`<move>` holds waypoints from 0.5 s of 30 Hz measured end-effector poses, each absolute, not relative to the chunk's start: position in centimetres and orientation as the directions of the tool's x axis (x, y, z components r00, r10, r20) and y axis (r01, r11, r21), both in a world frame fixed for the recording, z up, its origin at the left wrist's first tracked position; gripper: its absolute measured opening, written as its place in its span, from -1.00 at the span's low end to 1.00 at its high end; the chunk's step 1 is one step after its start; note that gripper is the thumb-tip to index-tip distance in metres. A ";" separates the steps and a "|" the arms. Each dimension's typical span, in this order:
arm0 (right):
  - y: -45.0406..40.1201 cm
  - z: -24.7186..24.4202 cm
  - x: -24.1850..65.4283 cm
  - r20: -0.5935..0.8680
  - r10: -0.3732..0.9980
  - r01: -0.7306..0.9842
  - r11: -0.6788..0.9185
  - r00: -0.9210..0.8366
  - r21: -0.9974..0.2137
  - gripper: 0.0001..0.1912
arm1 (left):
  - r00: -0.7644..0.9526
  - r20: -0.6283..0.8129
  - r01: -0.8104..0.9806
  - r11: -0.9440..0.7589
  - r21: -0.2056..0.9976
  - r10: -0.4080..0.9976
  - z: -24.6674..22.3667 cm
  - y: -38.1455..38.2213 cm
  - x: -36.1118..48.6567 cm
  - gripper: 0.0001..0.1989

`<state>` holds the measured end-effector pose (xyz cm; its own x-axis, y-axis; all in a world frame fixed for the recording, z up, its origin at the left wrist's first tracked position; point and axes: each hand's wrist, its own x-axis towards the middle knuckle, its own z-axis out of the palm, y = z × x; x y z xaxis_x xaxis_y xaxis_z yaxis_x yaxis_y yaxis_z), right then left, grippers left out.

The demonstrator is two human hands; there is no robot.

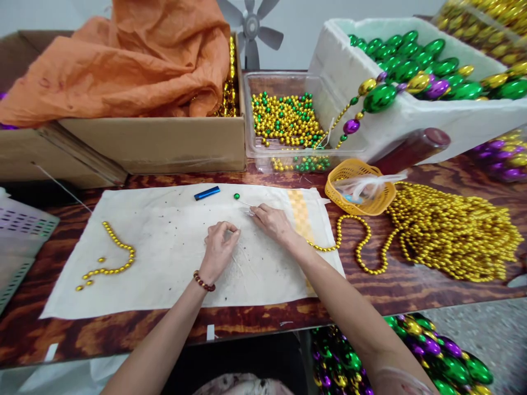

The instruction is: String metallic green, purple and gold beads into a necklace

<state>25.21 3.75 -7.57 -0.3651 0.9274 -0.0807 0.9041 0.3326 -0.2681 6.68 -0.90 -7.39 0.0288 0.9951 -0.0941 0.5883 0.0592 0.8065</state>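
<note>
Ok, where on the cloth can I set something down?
Between the short gold strand and the left hand, the white cloth is nearly bare. It's crowded around that hand and the right hand: green bead, blue bar, pale threads.

Tabletop [382, 291] looked like wood, streaky grain, bit of shine. White cloth [164, 236] mid-frame was matt, soft-looking, specked. Small green bead [236, 196] near centre: glossy, looked like metallic-coated plastic. Gold strands [457, 236] at right had same shiny metallic look. Yellow basket [358, 208] was openwork plastic. Orange sheet [144, 66], upper left: wrinkled, matt fabric, draped over plain matt cardboard box [164, 145]. Tub [249, 137], upper middle, was clear smooth plastic. Foam box [453, 123], upper right, looked matt; big green beads [405, 71] inside were mirror-glossy tbh.
</note>
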 end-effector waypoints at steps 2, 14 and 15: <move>4.1 -8.1 25.3 -0.029 0.936 0.885 0.322 -0.351 -0.336 -0.63 | 0.031 -0.105 0.600 0.065 0.797 0.994 -7.3 -1.0 6.5 -0.91; 2.2 -7.3 36.9 0.092 0.993 0.961 -0.052 0.080 -0.271 -0.67 | 0.365 0.037 0.771 -0.325 0.547 0.930 -6.4 2.4 9.3 -0.84; 2.0 -7.1 37.1 0.079 0.994 0.970 -0.060 0.081 -0.237 -0.68 | 0.368 0.068 0.792 -0.351 0.500 0.927 -6.7 3.7 9.8 -0.84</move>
<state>37.09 2.00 -7.13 0.0807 0.9936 0.0794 0.9698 -0.0599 -0.2366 9.80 3.66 -6.67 0.3677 0.9275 0.0681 0.7917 -0.3506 0.5003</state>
